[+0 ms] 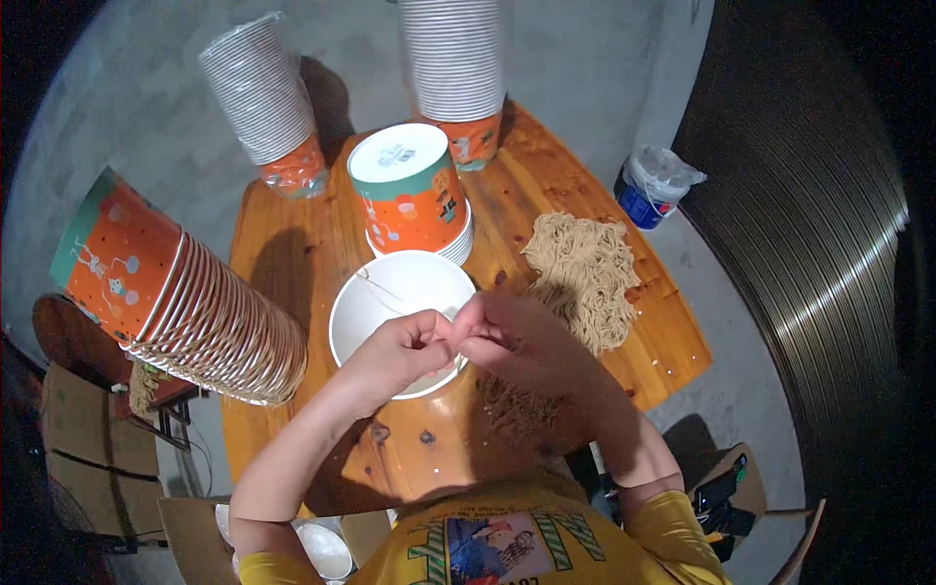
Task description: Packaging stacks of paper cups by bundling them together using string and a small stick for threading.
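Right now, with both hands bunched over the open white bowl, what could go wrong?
1. The left hand and right hand meet over the near rim of the white bowl; strands could fall onto the wooden table instead of inside.
2. The noodle pile lies bare near the table's right edge and could be dragged off.
3. The tilted stack of orange bowls overhangs the left edge; a left-elbow bump might tip it.

Head-worn fisheye view straight down, close over the wooden table (546, 185), rim perhaps darkened.
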Tool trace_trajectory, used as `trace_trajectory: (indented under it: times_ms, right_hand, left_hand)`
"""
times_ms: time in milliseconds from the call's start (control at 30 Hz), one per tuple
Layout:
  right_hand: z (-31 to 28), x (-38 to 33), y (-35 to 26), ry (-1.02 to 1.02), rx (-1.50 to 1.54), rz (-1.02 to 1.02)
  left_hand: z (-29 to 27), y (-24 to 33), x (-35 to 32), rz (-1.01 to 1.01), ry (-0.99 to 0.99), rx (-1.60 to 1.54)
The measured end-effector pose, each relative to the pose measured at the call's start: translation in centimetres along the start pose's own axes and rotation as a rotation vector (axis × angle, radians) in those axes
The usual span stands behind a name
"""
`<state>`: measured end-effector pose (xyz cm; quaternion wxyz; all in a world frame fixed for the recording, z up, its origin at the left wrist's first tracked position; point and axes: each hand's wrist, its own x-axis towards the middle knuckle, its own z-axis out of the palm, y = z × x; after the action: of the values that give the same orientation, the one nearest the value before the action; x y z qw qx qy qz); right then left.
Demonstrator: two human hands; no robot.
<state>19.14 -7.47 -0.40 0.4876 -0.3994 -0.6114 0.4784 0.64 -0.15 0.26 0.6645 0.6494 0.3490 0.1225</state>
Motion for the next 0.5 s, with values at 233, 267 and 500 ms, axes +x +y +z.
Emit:
trace_trajectory:
  times_ms: [233,267,500]
  right_hand:
    - [-0.5,0.8,3.4,0.206,-0.419,-0.227]
    - [-0.6,0.8,3.8,0.205,-0.418,-0.227]
    - [0.1,-1.3,3.5,0.302,-0.552,-0.379]
  left_hand:
    - [0.1,0.5,-0.1,-0.048,-0.109,-0.008]
    - [0.0,0.6,-0.1,-0.045,-0.118,-0.015]
    - [0.0,-0.1,0.3,-0.057,-0.076,-0.017]
